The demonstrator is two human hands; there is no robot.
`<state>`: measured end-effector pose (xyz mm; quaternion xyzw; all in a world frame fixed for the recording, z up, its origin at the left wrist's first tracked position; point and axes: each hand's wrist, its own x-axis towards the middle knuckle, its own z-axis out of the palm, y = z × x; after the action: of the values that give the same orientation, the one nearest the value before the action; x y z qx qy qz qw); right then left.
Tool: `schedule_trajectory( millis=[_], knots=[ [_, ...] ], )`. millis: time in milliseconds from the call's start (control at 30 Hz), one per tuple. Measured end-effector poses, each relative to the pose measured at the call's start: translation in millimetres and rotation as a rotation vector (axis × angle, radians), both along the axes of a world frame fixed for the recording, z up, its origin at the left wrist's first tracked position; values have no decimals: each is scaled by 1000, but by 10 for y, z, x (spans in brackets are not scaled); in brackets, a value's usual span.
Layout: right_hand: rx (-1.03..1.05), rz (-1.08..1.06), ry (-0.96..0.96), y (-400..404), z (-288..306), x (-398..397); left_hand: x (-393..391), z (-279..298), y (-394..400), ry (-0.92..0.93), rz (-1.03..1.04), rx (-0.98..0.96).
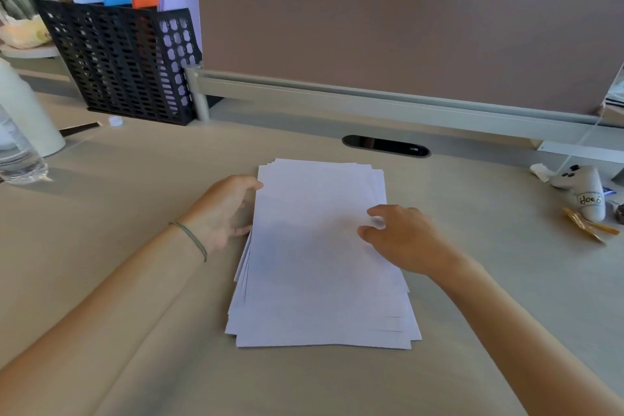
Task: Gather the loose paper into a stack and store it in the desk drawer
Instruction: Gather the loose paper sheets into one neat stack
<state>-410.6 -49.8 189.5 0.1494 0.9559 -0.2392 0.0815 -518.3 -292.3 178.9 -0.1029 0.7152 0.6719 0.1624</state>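
A rough stack of white paper (317,257) lies on the beige desk (141,273) in front of me, its sheets slightly fanned at the edges. My left hand (226,209) rests against the stack's left edge, fingers curled at the side of the sheets. My right hand (401,236) hovers over the stack's right side, fingers spread and bent, fingertips close to the top sheet. Neither hand lifts any paper. No drawer is in view.
A black mesh file holder (125,61) with coloured folders stands at the back left. A water bottle (17,149) and white container (27,111) sit far left. A brown partition (405,40) runs along the back; a plush toy (584,192) lies right.
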Motion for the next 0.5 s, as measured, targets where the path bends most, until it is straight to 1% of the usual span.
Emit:
schedule_trajectory(
  millis=[67, 167, 300, 367, 500],
  knots=[
    [-27, -17, 3, 33, -3, -10, -29, 23, -52, -48, -13, -2],
    [-61, -41, 6, 84, -18, -22, -62, 81, -88, -122, -140, 5],
    [-107, -59, -4, 142, -10, -23, -87, 125, -42, -129, -209, -30],
    [-146, -67, 2, 166, -11, -8, -84, 123, 11, -113, -206, -62],
    [-176, -85, 18, 227, -15, 36, -133, 74, 99, -78, -61, -69]
  ],
)
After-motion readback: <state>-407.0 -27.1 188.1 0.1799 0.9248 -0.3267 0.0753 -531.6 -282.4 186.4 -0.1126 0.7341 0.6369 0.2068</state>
